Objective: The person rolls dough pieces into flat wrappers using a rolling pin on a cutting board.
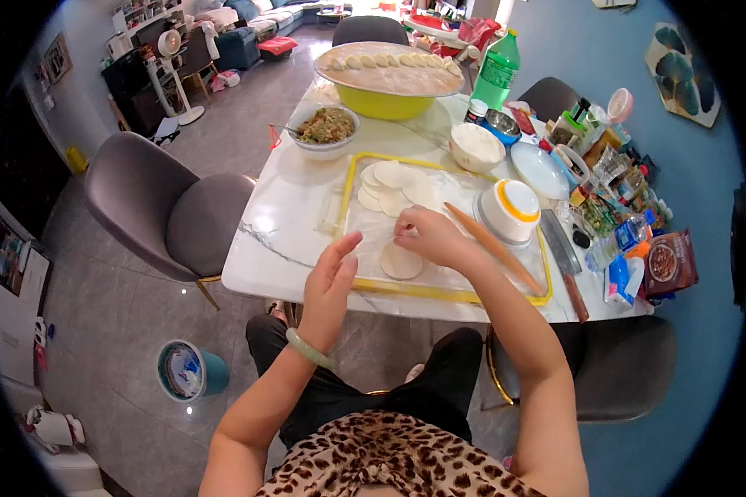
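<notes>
My right hand (429, 235) is pinched at the upper edge of a single round dumpling wrapper (401, 262) over the yellow-rimmed mat (356, 199). How firmly the fingers grip it is partly hidden. To the left, my left hand (330, 277) is held up with fingers stretched out and nothing in it; a pale green bangle (308, 349) circles that wrist. Beyond my right hand lies an overlapping stack of dumpling wrappers (389, 186). A wooden rolling pin (497, 250) rests slantwise on the mat, beside an upturned white bowl (510, 211).
Behind the mat stands a bowl of filling (325, 131) with a spoon. A tray of dumplings (389, 62) sits on a yellow-green basin (385, 103). A bowl of flour (477, 147), a green bottle (497, 70) and a cleaver (562, 248) are on the right.
</notes>
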A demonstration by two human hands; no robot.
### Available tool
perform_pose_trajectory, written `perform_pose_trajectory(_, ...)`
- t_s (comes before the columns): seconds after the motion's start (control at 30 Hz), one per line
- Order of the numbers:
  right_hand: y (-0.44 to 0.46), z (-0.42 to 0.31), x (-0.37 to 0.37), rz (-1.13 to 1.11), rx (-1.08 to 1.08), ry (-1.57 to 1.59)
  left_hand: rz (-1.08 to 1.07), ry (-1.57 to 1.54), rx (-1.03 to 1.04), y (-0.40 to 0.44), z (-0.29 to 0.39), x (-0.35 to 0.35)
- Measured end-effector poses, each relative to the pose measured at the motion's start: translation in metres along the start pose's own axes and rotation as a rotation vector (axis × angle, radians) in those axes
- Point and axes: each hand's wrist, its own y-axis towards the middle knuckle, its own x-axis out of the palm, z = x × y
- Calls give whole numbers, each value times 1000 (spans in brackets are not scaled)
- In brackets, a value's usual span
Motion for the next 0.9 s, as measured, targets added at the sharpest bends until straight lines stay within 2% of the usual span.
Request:
perform_pose_trajectory(0.07,0,-18,-16,-40,43,86,95,-288,-168,15,10,9)
perform_pose_trajectory(0.1,-2,-28,-26,-76,94,175,97,-287,-163,25,8,9)
perform_pose_trajectory(0.17,0,-46,-41,-67,58,192,123,-546,-276,48,-6,9)
perform_pose_trajectory(0.2,3,-51,-45,-63,26,212,124,-541,-262,56,-19,10)
perform_pose_trajectory(0.27,14,-47,-49,-49,11,316,-88,-976,-321,71,-40,12)
perform_pose_trajectory(0.3,19,-46,-51,-45,9,423,-90,-967,-310,72,-33,15)
perform_pose_trajectory(0.37,22,-47,-56,3,56,468,-46,-1249,-474,63,-15,30)
perform_pose_trajectory(0.43,20,-39,-55,44,114,512,-68,-1274,-435,54,-9,37)
perform_pose_trajectory(0.5,11,-20,-47,299,55,578,-36,-1363,-452,43,-10,40)
perform_pose_trajectory(0.53,1,-16,-44,315,88,639,-20,-1370,-458,39,-13,41)
perform_pose_trajectory(0.6,-17,-12,-35,265,138,620,83,-1236,-437,39,-16,42)
perform_pose_trajectory(0.7,-43,-18,-12,212,197,578,150,-1265,-348,45,-27,30)
perform_pose_trajectory(0.77,-52,-28,-2,72,253,488,182,-1261,-384,51,-22,17)
perform_pose_trajectory(0.9,-47,-32,8,18,176,232,167,-1187,-400,71,-10,-22)
